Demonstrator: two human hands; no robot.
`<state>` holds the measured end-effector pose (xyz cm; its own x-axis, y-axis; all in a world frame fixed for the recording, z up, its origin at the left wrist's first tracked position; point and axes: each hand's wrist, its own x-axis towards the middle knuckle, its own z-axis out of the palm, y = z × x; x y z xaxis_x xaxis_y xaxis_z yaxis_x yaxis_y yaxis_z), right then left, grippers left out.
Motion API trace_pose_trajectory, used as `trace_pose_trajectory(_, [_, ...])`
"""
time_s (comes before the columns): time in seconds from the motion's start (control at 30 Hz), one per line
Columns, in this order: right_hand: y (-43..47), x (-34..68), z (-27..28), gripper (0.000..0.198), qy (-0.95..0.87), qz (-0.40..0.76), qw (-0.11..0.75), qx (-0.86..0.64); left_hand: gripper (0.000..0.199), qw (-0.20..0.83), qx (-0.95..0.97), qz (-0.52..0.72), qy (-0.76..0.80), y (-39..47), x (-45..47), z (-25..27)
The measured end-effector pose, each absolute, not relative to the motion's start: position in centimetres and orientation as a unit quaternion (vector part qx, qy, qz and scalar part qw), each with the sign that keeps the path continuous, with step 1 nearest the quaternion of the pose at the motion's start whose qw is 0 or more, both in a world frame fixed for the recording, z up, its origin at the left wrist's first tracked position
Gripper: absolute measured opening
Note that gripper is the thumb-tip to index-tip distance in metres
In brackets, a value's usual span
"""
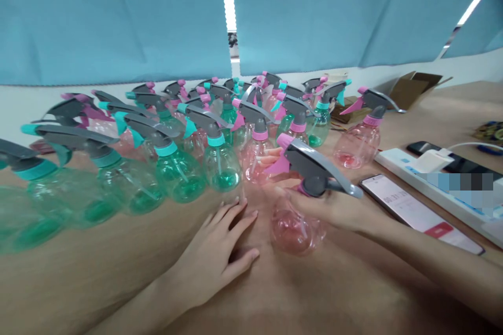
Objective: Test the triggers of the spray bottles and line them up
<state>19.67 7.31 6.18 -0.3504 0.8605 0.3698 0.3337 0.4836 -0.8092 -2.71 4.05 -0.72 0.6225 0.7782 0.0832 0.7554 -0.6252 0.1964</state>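
Note:
My right hand is wrapped round the neck of a pink spray bottle, with several fingers showing behind its trigger. This bottle has a grey spray head, a pink nozzle and a pink trigger, and it leans slightly. Flat on the table, fingers spread, lies my left hand, holding nothing. Just beyond its fingertips stands a green spray bottle with a turquoise collar. Beside that one is another pink spray bottle, partly hidden by the right hand's fingers.
Several green and pink spray bottles crowd the left and back of the table. At the right lie a phone with a lit timer screen, a white power strip with a charger, and a dark phone. An open cardboard box stands behind.

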Motion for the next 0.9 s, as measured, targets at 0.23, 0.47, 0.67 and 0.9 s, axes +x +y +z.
trace_pose_trajectory(0.23, [7.5, 19.6, 5.6, 0.023, -0.758, 0.329, 0.415, -0.381, 0.05, 0.081, 0.895, 0.088, 0.429, 4.1, -2.8, -0.8])
trace_pose_trajectory(0.47, [7.9, 19.8, 4.7, 0.042, -0.762, 0.341, 0.402, -0.377, 0.048, 0.08, 0.891, 0.1, 0.435, 4.1, -2.8, -1.0])
trace_pose_trajectory(0.67, [7.9, 19.7, 5.0, 0.02, -0.76, 0.349, 0.422, -0.35, 0.046, 0.079, 0.892, 0.092, 0.436, 4.2, -2.8, -0.9])
trace_pose_trajectory(0.9, [7.8, 19.7, 5.5, 0.012, -0.752, 0.362, 0.422, -0.355, 0.046, 0.081, 0.89, 0.096, 0.438, 4.1, -2.7, -0.7])
